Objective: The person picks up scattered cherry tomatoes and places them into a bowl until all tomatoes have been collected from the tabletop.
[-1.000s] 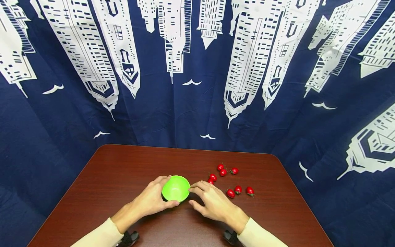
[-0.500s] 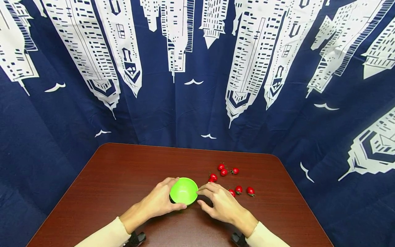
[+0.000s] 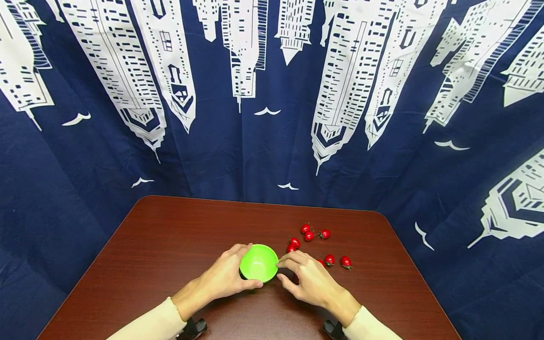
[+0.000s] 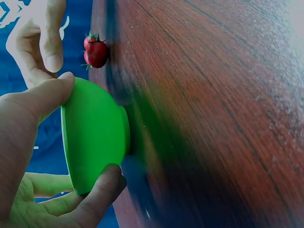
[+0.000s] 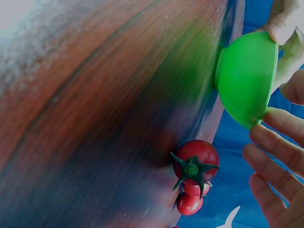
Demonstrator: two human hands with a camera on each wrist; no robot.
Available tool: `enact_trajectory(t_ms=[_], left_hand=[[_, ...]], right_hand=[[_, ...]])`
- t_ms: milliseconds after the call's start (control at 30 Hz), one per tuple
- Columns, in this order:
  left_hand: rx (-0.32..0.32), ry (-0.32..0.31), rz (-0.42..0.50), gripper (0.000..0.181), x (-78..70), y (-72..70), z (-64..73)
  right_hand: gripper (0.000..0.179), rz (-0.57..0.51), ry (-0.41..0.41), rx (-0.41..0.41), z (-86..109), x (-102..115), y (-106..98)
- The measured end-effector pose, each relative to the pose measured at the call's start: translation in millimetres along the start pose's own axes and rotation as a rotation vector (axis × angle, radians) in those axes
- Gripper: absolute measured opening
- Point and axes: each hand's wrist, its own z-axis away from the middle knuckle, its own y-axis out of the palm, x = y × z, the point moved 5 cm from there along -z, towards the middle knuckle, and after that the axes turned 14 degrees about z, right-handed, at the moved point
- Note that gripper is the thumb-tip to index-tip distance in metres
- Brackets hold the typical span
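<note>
A small green bowl sits mid-table, upright, its inside bare. My left hand grips it from the left, thumb on the near side and fingers round the far side. In the left wrist view the green bowl is close over the tabletop; whether its foot touches the wood I cannot tell. From the right, my right hand touches the rim with fairly straight fingertips, the thumb held apart. Cherry tomatoes with green stems lie beyond and to the right of that hand, which partly covers one.
The brown wooden table has rounded far corners. Behind it hangs a dark blue curtain printed with white buildings and birds. More tomatoes lie right of the right hand. Dark straps with devices are worn at both wrists.
Both hands and the bowl have moved to the right together, towards the tomatoes. The right hand now covers more of the nearest tomato. The tomatoes have stayed put.
</note>
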Motion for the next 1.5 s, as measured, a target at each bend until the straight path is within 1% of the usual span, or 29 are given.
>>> enact_trajectory(t_ms=[167, 333, 533, 733, 833, 1200, 1500], left_hand=[[0.006, -0.005, -0.009, 0.111, 0.5, 0.5, -0.5], [0.009, 0.006, -0.007, 0.111, 0.1, 0.3, -1.0], [0.006, 0.005, -0.013, 0.11, 0.2, -0.2, -0.9], [0.008, 0.031, -0.02, 0.109, 0.3, -0.8, -1.7], [0.008, 0.035, -0.023, 0.11, 0.9, -0.9, -2.1], [0.008, 0.023, -0.026, 0.109, -0.6, -1.6, -2.7], [0.012, 0.016, -0.018, 0.11, -0.3, -1.6, -3.0]], right_hand=[[0.023, -0.009, 0.01, -0.005, 0.6, -1.4, 0.1], [0.025, -0.025, 0.014, 0.0, 1.1, -2.6, 0.7], [0.031, -0.029, 0.035, 0.01, 2.1, -8.2, -1.6], [0.038, -0.023, 0.095, 0.067, 4.5, -17.2, -5.0], [0.042, -0.035, 0.108, 0.096, 6.3, -22.0, -7.0], [0.05, -0.067, 0.118, 0.143, 20.0, -40.4, -6.5], [0.052, -0.117, 0.118, 0.228, 25.4, -44.3, 0.3]])
